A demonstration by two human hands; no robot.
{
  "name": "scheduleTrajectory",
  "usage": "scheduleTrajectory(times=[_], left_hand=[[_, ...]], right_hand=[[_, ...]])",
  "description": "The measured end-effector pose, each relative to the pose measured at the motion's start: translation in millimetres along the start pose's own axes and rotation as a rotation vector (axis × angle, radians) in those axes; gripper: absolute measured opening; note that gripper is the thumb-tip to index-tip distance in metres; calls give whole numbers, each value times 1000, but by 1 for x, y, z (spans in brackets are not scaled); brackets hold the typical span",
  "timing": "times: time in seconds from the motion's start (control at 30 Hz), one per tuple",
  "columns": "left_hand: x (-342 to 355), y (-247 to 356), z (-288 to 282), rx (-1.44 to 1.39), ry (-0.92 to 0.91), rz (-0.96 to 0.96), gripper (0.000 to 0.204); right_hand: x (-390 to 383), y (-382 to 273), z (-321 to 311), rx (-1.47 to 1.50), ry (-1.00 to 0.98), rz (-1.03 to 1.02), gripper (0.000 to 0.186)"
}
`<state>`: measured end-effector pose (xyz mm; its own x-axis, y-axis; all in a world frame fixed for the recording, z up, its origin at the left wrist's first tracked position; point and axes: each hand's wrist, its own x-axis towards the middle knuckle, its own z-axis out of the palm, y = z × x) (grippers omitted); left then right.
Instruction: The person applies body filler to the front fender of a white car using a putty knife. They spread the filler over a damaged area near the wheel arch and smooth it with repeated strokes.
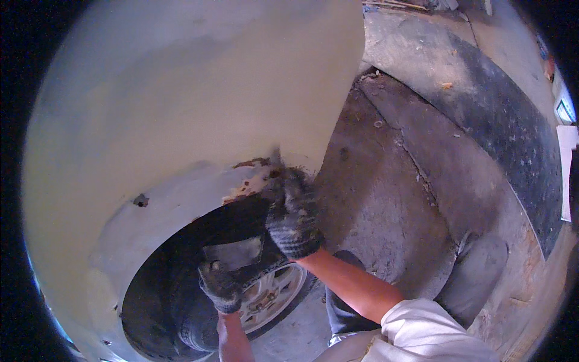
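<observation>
Both my hands wear dark grey knit gloves. My left hand [221, 288] is in front of the wheel well, its fingers closed on the lower left edge of a flat grey rectangular plate [233, 254]. Higher and to the right, my right hand [294, 214] is at the rusty edge of the wheel arch [175, 208], fingers curled. A blurred narrow tip rises from it against the panel; whether this is a finger or a tool I cannot tell. Rusted, flaking metal [244, 188] shows just left of that hand, and a small dark hole [140, 200] lies farther left.
A pale car body panel [199, 102] fills the upper left. Below the arch are a dark tyre [193, 320] and a silver wheel rim [274, 295]. To the right, the concrete floor [386, 163] is cracked, with a dark mat or sheet [506, 120] beyond. My bent knee [476, 277] is at lower right.
</observation>
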<state>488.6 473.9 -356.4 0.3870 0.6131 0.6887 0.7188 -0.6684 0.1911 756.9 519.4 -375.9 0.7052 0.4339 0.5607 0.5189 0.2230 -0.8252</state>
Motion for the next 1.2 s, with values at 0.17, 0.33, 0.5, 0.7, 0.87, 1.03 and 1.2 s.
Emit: scheduleTrajectory(times=[0.17, 0.33, 0.5, 0.7, 0.87, 1.03, 1.2], left_hand=[[13, 18, 5, -250, 69, -42, 71], [26, 87, 23, -569, 231, -407, 21], [31, 132, 41, -1042, 124, -561, 18], [36, 132, 30, -833, 275, -669, 16], [41, 140, 10, -805, 564, -714, 10], [37, 132, 22, -207, 762, -453, 15], [21, 128, 27, -168, 636, -202, 20]], right_hand=[[24, -5, -32, 345, -10, -63, 30], [27, -1, -95, 620, -453, 347, 15], [42, -16, -141, 431, -508, -227, 13], [61, -28, -143, 475, -868, -226, 11], [54, -30, -132, 369, -817, -312, 10], [20, -29, -112, 334, -609, 197, 25], [1, -27, -94, 212, -643, -76, 26]])
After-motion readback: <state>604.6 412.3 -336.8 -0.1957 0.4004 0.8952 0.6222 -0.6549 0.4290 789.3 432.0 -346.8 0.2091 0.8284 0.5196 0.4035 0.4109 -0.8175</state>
